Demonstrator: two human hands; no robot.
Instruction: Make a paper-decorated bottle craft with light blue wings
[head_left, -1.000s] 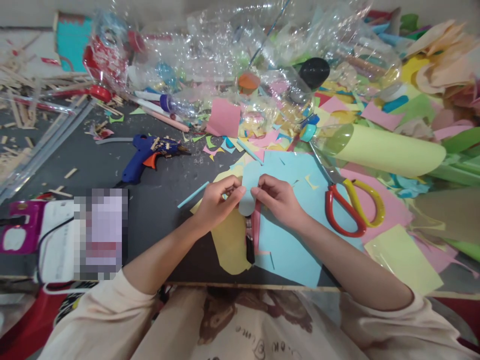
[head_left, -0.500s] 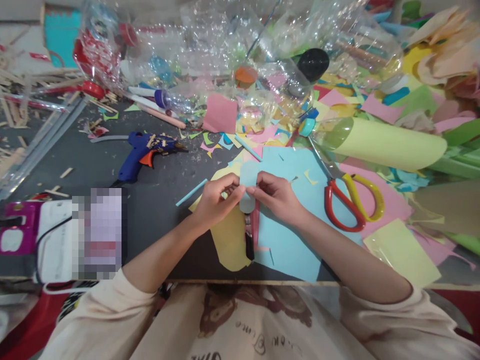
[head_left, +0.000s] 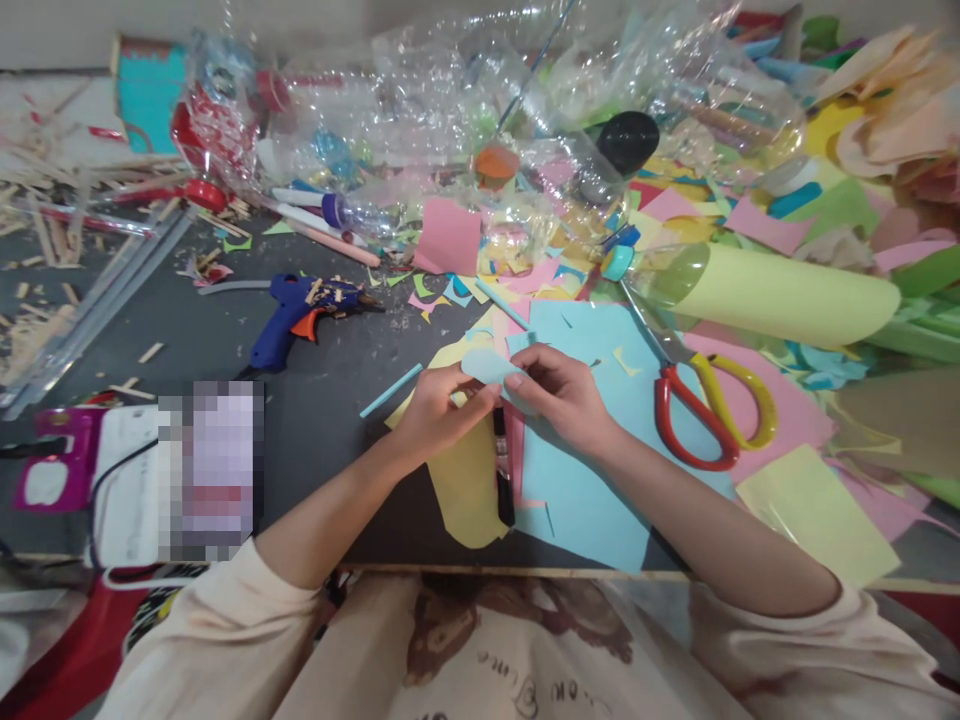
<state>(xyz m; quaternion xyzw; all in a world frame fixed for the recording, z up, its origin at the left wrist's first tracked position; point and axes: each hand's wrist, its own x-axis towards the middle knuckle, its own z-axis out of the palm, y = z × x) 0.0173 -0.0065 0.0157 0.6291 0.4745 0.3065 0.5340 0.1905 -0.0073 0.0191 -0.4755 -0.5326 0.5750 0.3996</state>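
Between my two hands is a small light-blue paper cutout (head_left: 486, 366) with rounded ends, tilted sideways. My left hand (head_left: 444, 408) pinches its lower left side, while the fingers of my right hand (head_left: 561, 392) are closed on its right end. Part of the cutout is hidden by my fingers. Below the hands lie a yellow paper piece (head_left: 469, 490), a dark marker-like stick (head_left: 504, 480) and a large light-blue sheet (head_left: 585, 490). Right of that sheet rest scissors (head_left: 696, 415) with one red and one yellow handle loop.
A blue glue gun (head_left: 281, 325) lies to the left, near a thin blue paper strip (head_left: 390, 390). Clear plastic bottles (head_left: 420, 110) and paper scraps crowd the back. A bottle wrapped in yellow-green paper (head_left: 795, 295) lies at right. Wooden sticks (head_left: 45, 220) are scattered far left.
The blue cutout has turned from upright to a sideways tilt between my fingers. The whole view has shifted slightly; the things on the table appear to stay in place.
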